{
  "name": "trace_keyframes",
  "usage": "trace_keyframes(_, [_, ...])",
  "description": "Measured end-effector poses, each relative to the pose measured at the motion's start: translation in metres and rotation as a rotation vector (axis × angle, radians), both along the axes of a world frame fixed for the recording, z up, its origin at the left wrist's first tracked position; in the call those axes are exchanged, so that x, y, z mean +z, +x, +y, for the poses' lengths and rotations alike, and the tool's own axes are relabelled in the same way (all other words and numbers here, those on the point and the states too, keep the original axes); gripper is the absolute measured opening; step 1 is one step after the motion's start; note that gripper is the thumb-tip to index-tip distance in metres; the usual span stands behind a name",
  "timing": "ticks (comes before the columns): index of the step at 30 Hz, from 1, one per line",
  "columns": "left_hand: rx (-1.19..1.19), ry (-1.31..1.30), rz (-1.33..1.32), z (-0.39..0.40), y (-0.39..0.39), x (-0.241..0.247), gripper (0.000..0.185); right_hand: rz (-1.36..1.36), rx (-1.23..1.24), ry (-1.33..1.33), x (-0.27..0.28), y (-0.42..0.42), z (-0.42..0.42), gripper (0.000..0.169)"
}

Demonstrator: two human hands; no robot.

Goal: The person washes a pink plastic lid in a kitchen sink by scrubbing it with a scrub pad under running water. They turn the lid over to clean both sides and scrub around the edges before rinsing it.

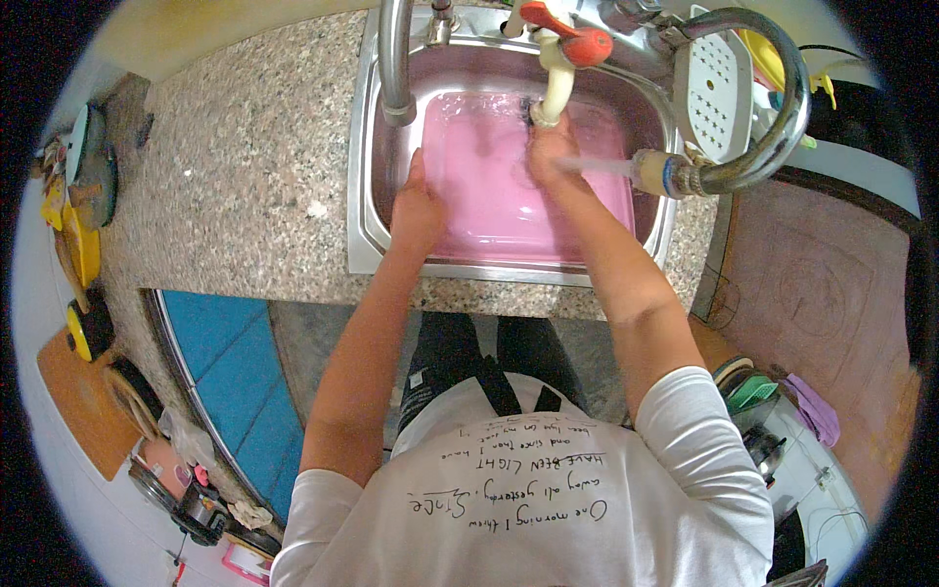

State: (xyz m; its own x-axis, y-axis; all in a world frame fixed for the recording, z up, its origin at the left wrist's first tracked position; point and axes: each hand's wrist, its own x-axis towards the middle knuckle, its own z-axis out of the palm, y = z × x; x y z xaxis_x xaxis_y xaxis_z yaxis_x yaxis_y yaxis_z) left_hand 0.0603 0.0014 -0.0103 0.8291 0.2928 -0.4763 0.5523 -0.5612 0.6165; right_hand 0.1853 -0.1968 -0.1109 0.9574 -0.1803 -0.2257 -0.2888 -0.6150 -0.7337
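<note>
A pink plastic tray (484, 213) lies in the stainless steel sink (361, 246), its surface wet and shiny. My left hand (418, 209) grips the tray's left edge, the thumb pointing up along the rim and the other fingers hidden. My right hand (550, 155) is over the upper right part of the tray, beneath the spout of a cream plastic tap (559, 88) with a red handle (585, 47). That spout hides the fingertips. Water from the nozzle (653, 173) of a curved chrome faucet (796, 95) streams across my right wrist.
A steel pipe (396, 62) hangs over the sink's upper left. Speckled granite counter (242, 169) surrounds the sink. A white perforated rack (710, 95) stands right of it. Pans and a yellow utensil (86, 242) line the far left, with a wooden board (88, 403) below them.
</note>
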Motion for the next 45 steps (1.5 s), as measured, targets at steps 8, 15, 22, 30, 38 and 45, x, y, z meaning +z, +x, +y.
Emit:
trace_keyframes(8, [0.004, -0.038, -0.197, 0.009, -0.007, -0.025, 0.063, -0.231, 0.906, 0.022, 0.100, -0.072, -0.022, 0.045])
trace_keyframes(15, [0.062, -0.982, 0.119, 0.045, -0.014, 0.026, 0.049, -0.044, 0.918, 0.001, 0.215, -0.077, -0.102, 0.040])
trace_keyframes(22, [0.308, -0.986, 0.351, 0.072, -0.019, 0.070, 0.030, -0.116, 1.081, -0.151, 0.323, -0.091, -0.098, 0.038])
trace_keyframes(30, [0.330, -1.181, 0.175, 0.090, -0.024, 0.134, 0.046, -0.074, 1.050, 0.076, 0.354, -0.076, -0.092, 0.022])
trace_keyframes(38, [0.405, -1.209, -0.156, 0.113, -0.058, 0.130, 0.047, -0.183, 1.030, 0.305, 0.381, -0.039, -0.129, 0.028])
trace_keyframes(45, [0.298, -1.019, -0.283, 0.102, -0.053, 0.151, 0.053, -0.282, 0.814, 0.489, 0.366, -0.029, -0.152, 0.037])
